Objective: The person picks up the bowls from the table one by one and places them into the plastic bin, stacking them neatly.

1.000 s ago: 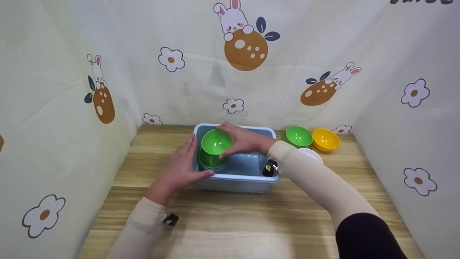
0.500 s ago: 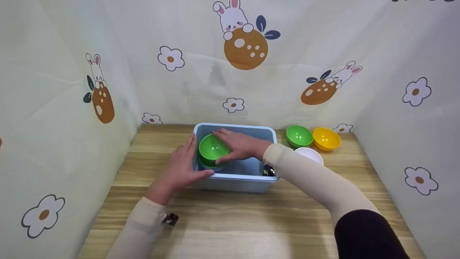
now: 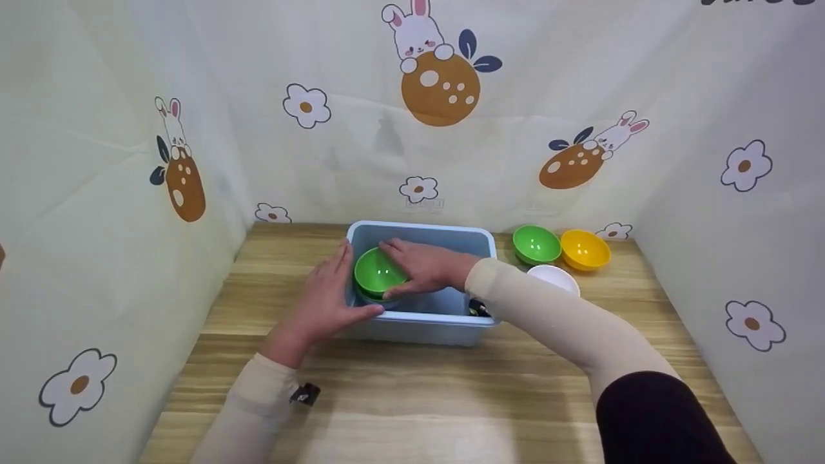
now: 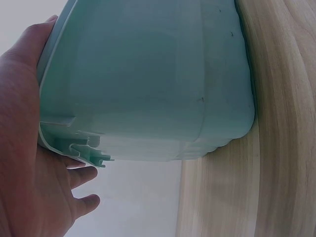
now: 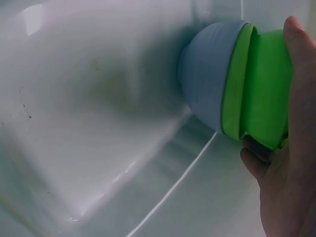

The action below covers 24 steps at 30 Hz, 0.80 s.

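Inside the pale blue plastic bin [image 3: 425, 318], at its left end, my right hand [image 3: 428, 265] grips a green bowl [image 3: 377, 274] by its right side, thumb in front and fingers behind. The right wrist view shows that bowl sitting into a second green bowl [image 5: 233, 94], which is nested in a grey-blue bowl [image 5: 205, 74] at the bottom. My left hand [image 3: 319, 299] rests against the bin's front left corner. Its thumb lies along the front rim, while the straight fingers reach along the left side.
Right of the bin stand another green bowl [image 3: 536, 243], a yellow bowl [image 3: 585, 249] and a white bowl [image 3: 555, 278], the last partly behind my right sleeve. The wooden tabletop [image 3: 412, 386] meets patterned cloth walls [image 3: 361, 154] at the back and sides.
My right hand has lowered the green bowl onto the stack in the bin, slightly to the left, and the lower green bowl is now mostly covered. The left hand stays in place.
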Each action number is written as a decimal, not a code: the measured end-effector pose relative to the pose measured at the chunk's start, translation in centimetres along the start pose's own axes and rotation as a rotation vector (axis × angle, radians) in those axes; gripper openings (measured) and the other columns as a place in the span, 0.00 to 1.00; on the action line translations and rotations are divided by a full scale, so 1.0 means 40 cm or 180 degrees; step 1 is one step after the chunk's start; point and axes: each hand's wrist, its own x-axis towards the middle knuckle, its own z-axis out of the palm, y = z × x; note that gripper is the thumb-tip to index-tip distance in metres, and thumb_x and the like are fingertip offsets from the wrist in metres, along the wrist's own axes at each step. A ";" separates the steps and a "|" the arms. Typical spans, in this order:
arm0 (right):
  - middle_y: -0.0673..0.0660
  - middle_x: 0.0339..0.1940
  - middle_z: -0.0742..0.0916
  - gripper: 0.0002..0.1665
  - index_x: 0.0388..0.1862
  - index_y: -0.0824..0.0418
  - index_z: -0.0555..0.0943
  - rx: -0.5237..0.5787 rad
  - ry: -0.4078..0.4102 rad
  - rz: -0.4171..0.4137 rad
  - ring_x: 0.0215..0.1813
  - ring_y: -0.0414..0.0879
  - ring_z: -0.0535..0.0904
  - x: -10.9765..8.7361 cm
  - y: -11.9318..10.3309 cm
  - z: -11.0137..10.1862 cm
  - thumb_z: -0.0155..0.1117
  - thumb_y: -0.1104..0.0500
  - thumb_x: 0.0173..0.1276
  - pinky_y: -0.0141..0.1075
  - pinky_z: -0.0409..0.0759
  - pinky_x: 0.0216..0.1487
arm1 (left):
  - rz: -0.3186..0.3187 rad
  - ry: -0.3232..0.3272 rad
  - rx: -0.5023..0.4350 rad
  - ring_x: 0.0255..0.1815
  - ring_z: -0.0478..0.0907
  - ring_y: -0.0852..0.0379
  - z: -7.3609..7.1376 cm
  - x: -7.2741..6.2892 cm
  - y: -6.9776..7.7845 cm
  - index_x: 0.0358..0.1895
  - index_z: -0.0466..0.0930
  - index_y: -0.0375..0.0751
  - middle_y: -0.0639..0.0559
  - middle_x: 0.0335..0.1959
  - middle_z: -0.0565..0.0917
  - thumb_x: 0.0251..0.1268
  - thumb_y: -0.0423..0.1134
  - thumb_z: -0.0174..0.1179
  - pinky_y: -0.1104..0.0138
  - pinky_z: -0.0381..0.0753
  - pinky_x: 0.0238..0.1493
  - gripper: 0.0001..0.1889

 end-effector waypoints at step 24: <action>0.64 0.84 0.68 0.72 0.92 0.66 0.51 -0.0154 -0.0116 -0.0089 0.79 0.53 0.71 0.009 -0.008 0.019 0.67 0.20 0.71 0.43 0.69 0.83 | 0.0047 0.0058 0.0034 0.91 0.48 0.33 0.008 0.001 -0.006 0.91 0.42 0.33 0.38 0.93 0.45 0.62 0.76 0.71 0.38 0.48 0.88 0.71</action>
